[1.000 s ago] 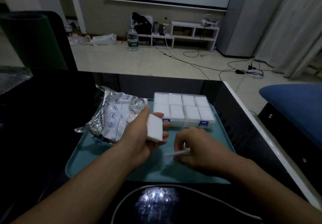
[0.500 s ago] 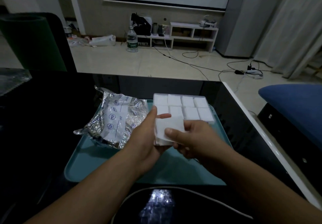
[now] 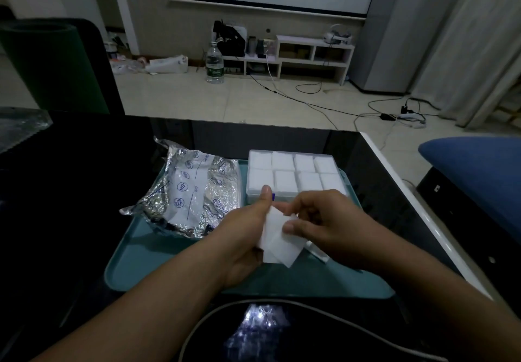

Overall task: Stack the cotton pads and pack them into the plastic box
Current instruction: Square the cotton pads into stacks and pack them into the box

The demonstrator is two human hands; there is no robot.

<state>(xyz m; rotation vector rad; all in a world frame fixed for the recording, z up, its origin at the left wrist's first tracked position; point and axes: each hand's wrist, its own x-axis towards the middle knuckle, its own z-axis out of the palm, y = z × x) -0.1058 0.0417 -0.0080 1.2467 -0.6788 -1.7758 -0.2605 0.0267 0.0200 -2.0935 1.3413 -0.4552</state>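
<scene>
**Over the tray, both hands on the pads**

Over the teal plastic tray (image 3: 141, 263) you had both hands working a small stack of square white cotton pads (image 3: 277, 237). Your left hand (image 3: 245, 234) cupped the stack from the left, thumb raised along its upper edge, fingers curled beneath. Your right hand (image 3: 327, 226) pinched the top pad, thumb pressed flat on its face, and the loose pads sat fanned and skewed at the bottom. Just beyond your knuckles, the clear plastic compartment box (image 3: 293, 175) sat on the tray, eight cells filled with white pads. Left of the box lay the crumpled silver foil packet (image 3: 194, 195).
</scene>
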